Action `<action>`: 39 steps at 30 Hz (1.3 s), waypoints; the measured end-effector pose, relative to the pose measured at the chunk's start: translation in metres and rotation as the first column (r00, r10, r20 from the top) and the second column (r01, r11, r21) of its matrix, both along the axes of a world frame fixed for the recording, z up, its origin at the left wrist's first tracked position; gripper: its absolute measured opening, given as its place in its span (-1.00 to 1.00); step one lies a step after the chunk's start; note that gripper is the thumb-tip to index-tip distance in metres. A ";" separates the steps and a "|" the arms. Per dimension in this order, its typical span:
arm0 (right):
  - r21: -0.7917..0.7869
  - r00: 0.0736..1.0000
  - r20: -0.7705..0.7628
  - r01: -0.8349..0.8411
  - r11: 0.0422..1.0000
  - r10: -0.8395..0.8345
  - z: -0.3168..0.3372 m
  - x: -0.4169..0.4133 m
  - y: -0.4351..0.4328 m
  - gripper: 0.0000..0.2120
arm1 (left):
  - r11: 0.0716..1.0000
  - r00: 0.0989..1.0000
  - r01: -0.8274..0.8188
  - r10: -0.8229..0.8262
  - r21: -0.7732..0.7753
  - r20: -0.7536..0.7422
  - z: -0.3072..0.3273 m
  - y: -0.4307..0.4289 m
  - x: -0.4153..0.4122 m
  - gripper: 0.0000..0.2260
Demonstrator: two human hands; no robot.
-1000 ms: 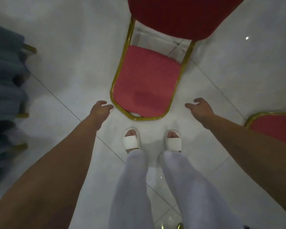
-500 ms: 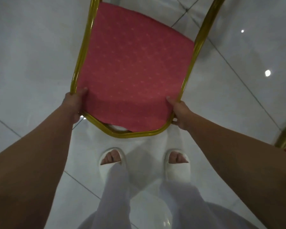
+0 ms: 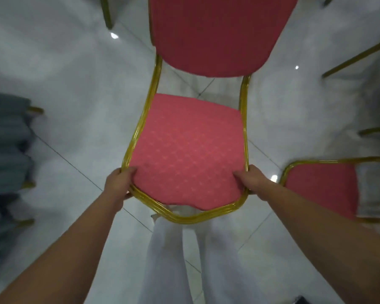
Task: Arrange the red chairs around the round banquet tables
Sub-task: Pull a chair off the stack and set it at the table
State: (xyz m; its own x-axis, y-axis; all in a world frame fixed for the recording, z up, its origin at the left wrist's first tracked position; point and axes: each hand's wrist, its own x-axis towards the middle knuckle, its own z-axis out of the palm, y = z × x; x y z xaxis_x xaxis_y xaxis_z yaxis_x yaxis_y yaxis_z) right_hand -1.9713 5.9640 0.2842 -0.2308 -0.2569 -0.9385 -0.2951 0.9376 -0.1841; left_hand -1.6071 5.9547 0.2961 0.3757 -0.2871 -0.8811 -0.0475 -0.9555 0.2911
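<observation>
A red chair with a gold metal frame fills the middle of the view, its padded backrest at the top and its seat toward me. My left hand grips the front left corner of the seat frame, thumb on the cushion. At the front right corner, my right hand grips the frame the same way. Whether the chair's legs touch the floor is hidden under the seat.
A second red chair stands close on the right. A stack of grey-blue padded chairs lines the left edge. Gold chair legs show at the upper right and top left. The floor is glossy white tile.
My hands went from hanging open beside the chair to gripping the front corners of its seat. The view has since tilted up, bringing the backrest and the neighbouring chair into sight.
</observation>
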 end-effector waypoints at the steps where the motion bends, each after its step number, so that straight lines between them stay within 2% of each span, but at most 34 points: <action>1: -0.028 1.000 -0.014 -0.002 1.000 0.002 0.035 -0.011 -0.003 -0.64 | 1.000 1.000 0.012 -0.012 -0.010 -0.015 0.037 -0.009 -0.007 -0.75; 4: -0.110 0.999 -0.022 0.044 0.993 -0.046 0.121 -0.044 -0.026 -0.60 | 0.997 0.995 0.047 -0.053 -0.066 -0.084 0.128 -0.044 -0.030 -0.85; 9: -0.304 0.991 0.000 0.125 0.944 -0.131 0.215 -0.089 -0.089 -0.53 | 0.952 0.959 0.147 -0.204 -0.269 -0.197 0.227 -0.115 -0.075 -0.61; 11: -0.377 0.994 -0.013 0.099 0.921 -0.113 0.239 -0.100 -0.120 -0.59 | 0.913 0.942 0.178 -0.266 -0.366 -0.204 0.252 -0.147 -0.091 -0.65; 16: -0.578 0.986 -0.157 -0.045 0.815 -0.058 0.290 -0.099 -0.202 -0.66 | 0.778 0.904 0.282 -0.411 -0.562 -0.115 0.287 -0.234 -0.109 -0.85; 19: -0.679 0.938 -0.325 -0.142 0.720 -0.121 0.321 -0.089 -0.249 -0.64 | 0.701 0.879 0.356 -0.475 -0.618 -0.033 0.300 -0.299 -0.121 -0.74; 23: -0.620 0.838 -0.545 -0.403 0.673 0.000 0.355 -0.081 -0.318 -0.50 | 0.566 0.824 0.495 -0.546 -0.659 0.149 0.315 -0.392 -0.135 -0.61; 25: -0.658 0.830 -0.558 -0.457 0.598 0.020 0.372 -0.080 -0.347 -0.55 | 0.575 0.814 0.512 -0.563 -0.638 0.146 0.323 -0.434 -0.141 -0.56; 28: -0.767 0.874 -0.482 -0.456 0.452 0.062 0.402 -0.073 -0.386 -0.70 | 0.592 0.769 0.575 -0.627 -0.565 0.126 0.337 -0.482 -0.144 -0.44; 32: -0.865 0.900 -0.406 -0.434 0.252 0.157 0.427 -0.057 -0.443 -0.78 | 0.558 0.708 0.643 -0.695 -0.524 0.128 0.342 -0.512 -0.128 -0.48; 34: -0.884 0.889 -0.378 -0.429 0.183 0.258 0.433 -0.038 -0.478 -0.77 | 0.607 0.736 0.624 -0.668 -0.492 0.109 0.345 -0.510 -0.108 -0.48; 37: -0.899 0.838 -0.325 -0.417 0.133 0.438 0.437 0.005 -0.525 -0.73 | 0.722 0.849 0.504 -0.516 -0.474 0.117 0.356 -0.494 -0.074 -0.50; 39: -0.904 0.785 -0.287 -0.412 0.117 0.550 0.433 0.039 -0.552 -0.72 | 0.761 0.897 0.437 -0.405 -0.480 0.174 0.365 -0.485 -0.053 -0.57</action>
